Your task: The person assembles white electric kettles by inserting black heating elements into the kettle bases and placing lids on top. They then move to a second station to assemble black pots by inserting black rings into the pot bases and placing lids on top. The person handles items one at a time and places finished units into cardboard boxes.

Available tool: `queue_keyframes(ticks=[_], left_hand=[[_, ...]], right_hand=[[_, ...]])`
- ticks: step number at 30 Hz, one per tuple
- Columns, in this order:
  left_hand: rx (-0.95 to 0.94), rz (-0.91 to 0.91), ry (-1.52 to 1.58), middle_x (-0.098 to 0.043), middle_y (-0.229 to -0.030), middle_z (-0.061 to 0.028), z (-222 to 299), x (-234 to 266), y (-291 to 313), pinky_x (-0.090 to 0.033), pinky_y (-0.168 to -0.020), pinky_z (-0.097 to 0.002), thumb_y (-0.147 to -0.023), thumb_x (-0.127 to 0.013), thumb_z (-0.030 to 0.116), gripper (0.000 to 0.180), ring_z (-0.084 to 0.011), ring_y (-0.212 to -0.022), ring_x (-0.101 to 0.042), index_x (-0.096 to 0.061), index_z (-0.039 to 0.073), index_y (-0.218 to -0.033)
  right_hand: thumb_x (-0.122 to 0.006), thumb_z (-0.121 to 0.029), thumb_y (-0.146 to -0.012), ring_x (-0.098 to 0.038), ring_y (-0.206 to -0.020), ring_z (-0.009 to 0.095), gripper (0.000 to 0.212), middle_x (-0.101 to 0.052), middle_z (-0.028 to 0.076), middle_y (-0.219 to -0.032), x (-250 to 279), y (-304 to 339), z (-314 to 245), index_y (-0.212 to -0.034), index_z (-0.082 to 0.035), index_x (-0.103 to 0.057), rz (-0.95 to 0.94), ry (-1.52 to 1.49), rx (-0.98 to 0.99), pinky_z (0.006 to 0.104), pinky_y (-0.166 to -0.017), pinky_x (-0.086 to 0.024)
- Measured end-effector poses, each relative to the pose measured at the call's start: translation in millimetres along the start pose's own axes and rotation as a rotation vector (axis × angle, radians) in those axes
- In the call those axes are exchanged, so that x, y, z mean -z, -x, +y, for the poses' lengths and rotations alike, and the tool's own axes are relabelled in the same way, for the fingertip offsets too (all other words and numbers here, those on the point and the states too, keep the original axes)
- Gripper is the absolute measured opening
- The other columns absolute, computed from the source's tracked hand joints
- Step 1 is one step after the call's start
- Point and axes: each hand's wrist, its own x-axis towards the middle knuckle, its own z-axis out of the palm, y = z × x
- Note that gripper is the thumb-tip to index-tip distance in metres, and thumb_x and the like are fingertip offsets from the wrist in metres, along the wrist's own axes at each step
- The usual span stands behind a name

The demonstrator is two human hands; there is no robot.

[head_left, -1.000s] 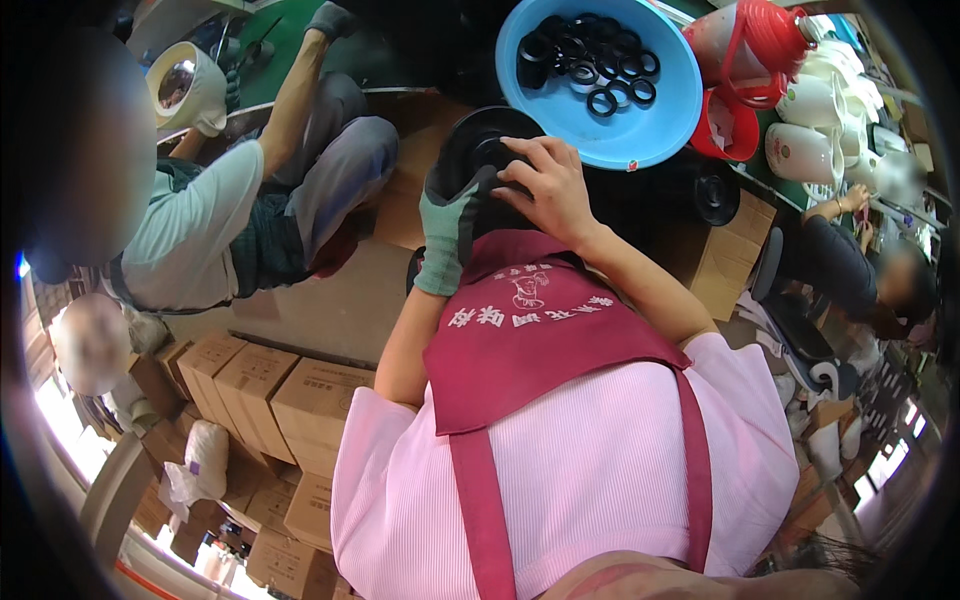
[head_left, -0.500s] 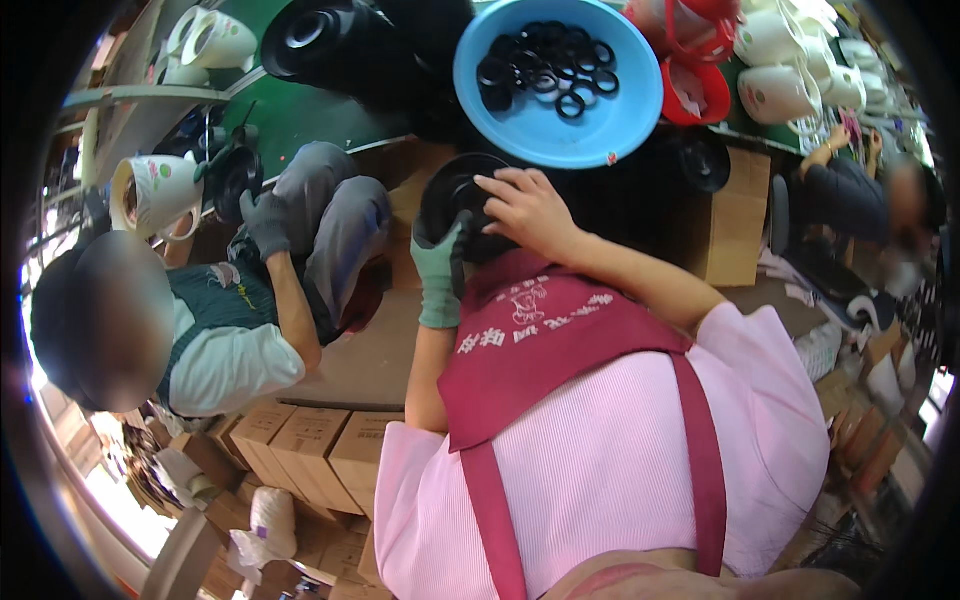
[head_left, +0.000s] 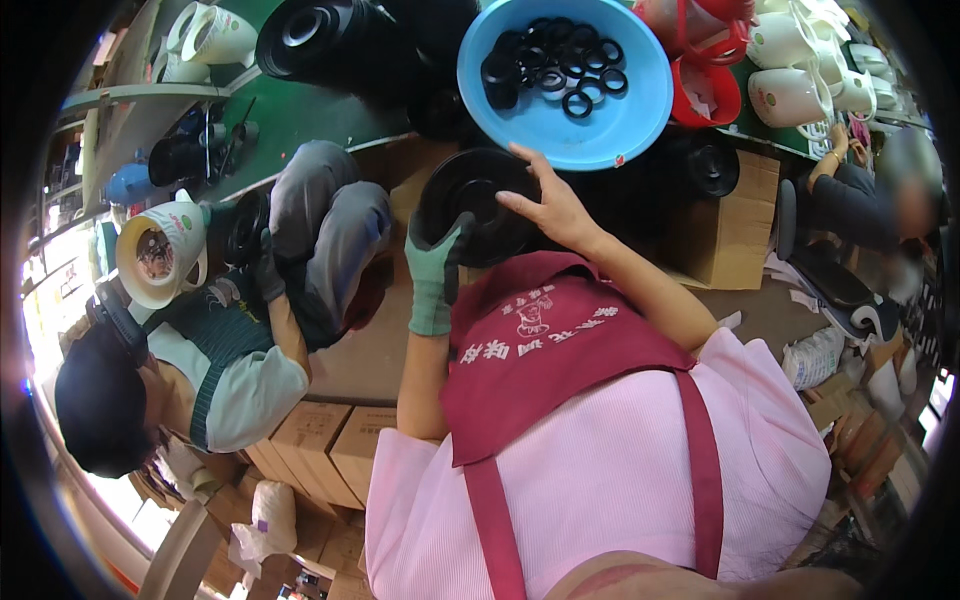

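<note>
My left hand (head_left: 440,255), in a green glove with dark finger parts, grips the left rim of a round black plastic base (head_left: 475,190) with a stepped, ringed face. Its thumb lies on the face of the base. My bare right hand (head_left: 562,208) hovers at the right edge of the base, thumb and fingers spread apart; whether the thumb tip touches it I cannot tell. Just beyond stands a light blue basin (head_left: 640,135) with many small black rings (head_left: 577,103) in it.
Stacked black round parts (head_left: 310,35) lie on the green table (head_left: 285,130). At right are red containers (head_left: 705,95), white jugs (head_left: 790,95) and an open cardboard box (head_left: 745,225). On my left a co-worker (head_left: 235,345) sits near a white jug (head_left: 165,250). Cartons (head_left: 310,440) stand behind.
My right hand has opened and drawn back from the middle of the base, whose face now shows more fully. The co-worker on the left leans lower, and the jug there has tilted.
</note>
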Motion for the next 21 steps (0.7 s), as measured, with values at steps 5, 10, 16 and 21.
queue_keyframes(ticks=[5, 10, 16, 21], left_hand=[[0.000, 0.026, -0.088, -0.064, -0.125, -0.0116, -1.6, -0.7, -4.1, -0.051, -0.095, -0.0312, -0.080, -0.081, 0.004, 0.058, -0.0181, -0.110, -0.062, -0.055, -0.002, -0.131], [-0.083, 0.038, -0.226, -0.064, -0.122, -0.0110, -18.7, 12.4, -14.0, -0.052, -0.093, -0.0300, -0.079, -0.082, 0.005, 0.058, -0.0177, -0.108, -0.062, -0.055, -0.002, -0.130], [0.143, -0.020, -0.200, -0.065, -0.121, -0.0121, -35.5, 58.9, -57.0, -0.051, -0.092, -0.0299, -0.083, -0.080, 0.012, 0.054, -0.0188, -0.109, -0.061, -0.057, -0.004, -0.129], [0.165, 0.086, 0.048, -0.062, -0.131, -0.0095, -79.3, 85.7, -148.4, -0.048, -0.102, -0.0315, -0.095, -0.066, 0.014, 0.041, -0.0201, -0.121, -0.058, -0.059, 0.000, -0.133]], right_hand=[[-0.071, -0.025, -0.091, -0.048, -0.131, 0.031, 0.066, -0.049, 0.020, -0.140, -12.8, 1.0, 7.6, -0.145, -0.006, -0.040, 0.081, -0.003, 0.067, 0.0374, -0.111, -0.036], [-0.071, -0.024, -0.090, -0.047, -0.131, 0.037, 0.066, -0.049, 0.023, -0.139, -29.1, 0.5, 16.0, -0.144, -0.004, -0.039, 0.149, 0.009, 0.024, 0.0392, -0.111, -0.037], [-0.066, -0.040, -0.093, -0.050, -0.127, 0.039, 0.071, -0.050, 0.025, -0.135, -44.2, -21.2, 25.6, -0.147, -0.004, -0.039, 0.100, 0.029, -0.051, 0.0404, -0.107, -0.040], [-0.067, -0.014, -0.092, -0.064, -0.091, 0.021, 0.034, -0.058, 0.011, -0.115, 8.6, -28.3, 27.9, -0.124, -0.007, -0.061, 0.350, 0.045, 0.047, 0.0320, -0.079, -0.052]])
